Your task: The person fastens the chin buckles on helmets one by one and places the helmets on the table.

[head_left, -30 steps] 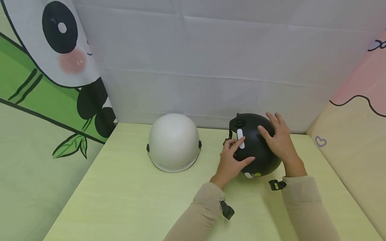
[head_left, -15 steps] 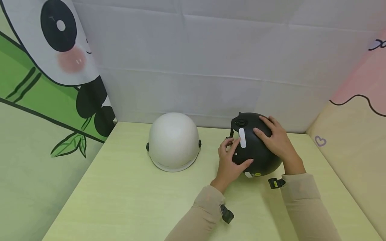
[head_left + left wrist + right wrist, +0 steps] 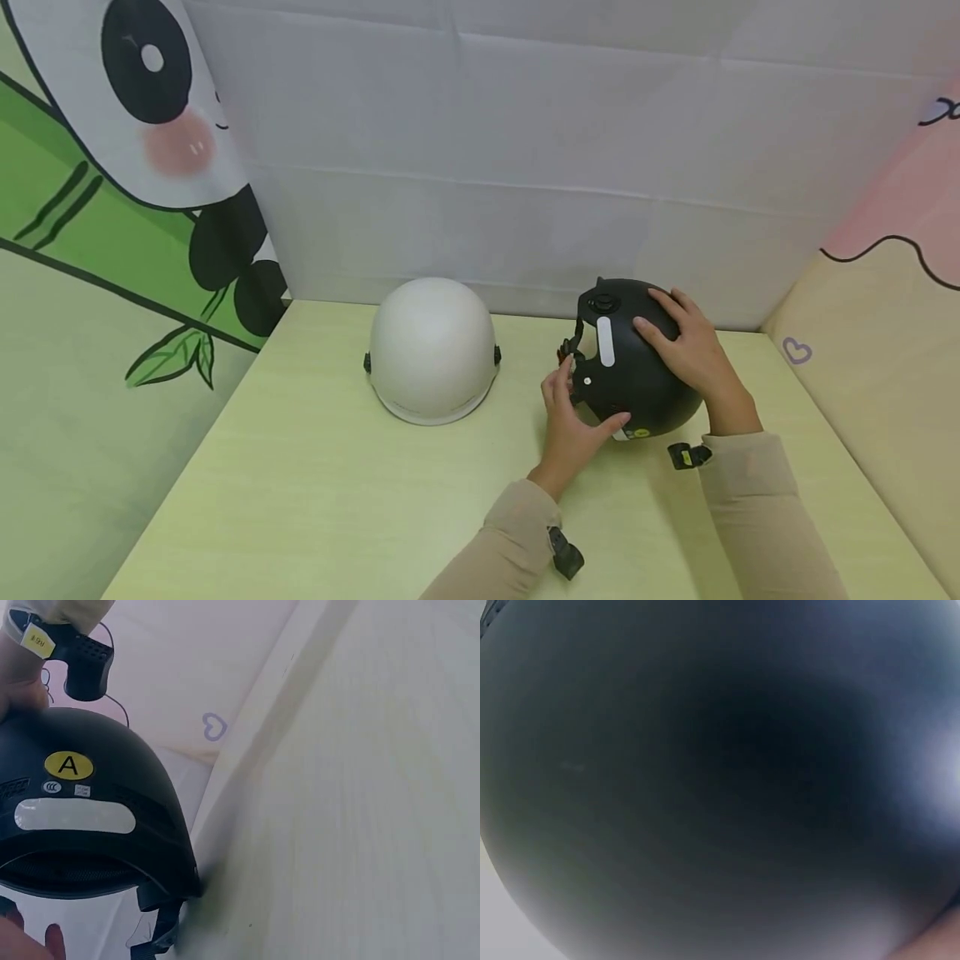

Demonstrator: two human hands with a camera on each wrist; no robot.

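Observation:
A black helmet (image 3: 645, 375) lies on its side on the table, its opening facing left and a strap with a buckle (image 3: 566, 346) hanging from that side. My right hand (image 3: 693, 346) rests on its crown with thumb and fingers spread. At the opening is my left hand (image 3: 566, 425), fingers upward beside the rim and thumb stretched to the lower edge. In the left wrist view, a yellow "A" sticker (image 3: 69, 765) and a white strip (image 3: 75, 815) show above the rim, with fingertips below it. The dark shell (image 3: 720, 787) fills the right wrist view.
A white helmet (image 3: 433, 350) stands dome up to the left of the black one. The pale yellow table (image 3: 337, 500) ends at a white backdrop (image 3: 525, 150), with printed panels on both sides. Small black devices (image 3: 565, 554) sit on both wrists.
My left hand has slid down and left off the helmet's side to its opening. My right hand's raised fingers have lowered onto the crown. The black helmet has shifted slightly right.

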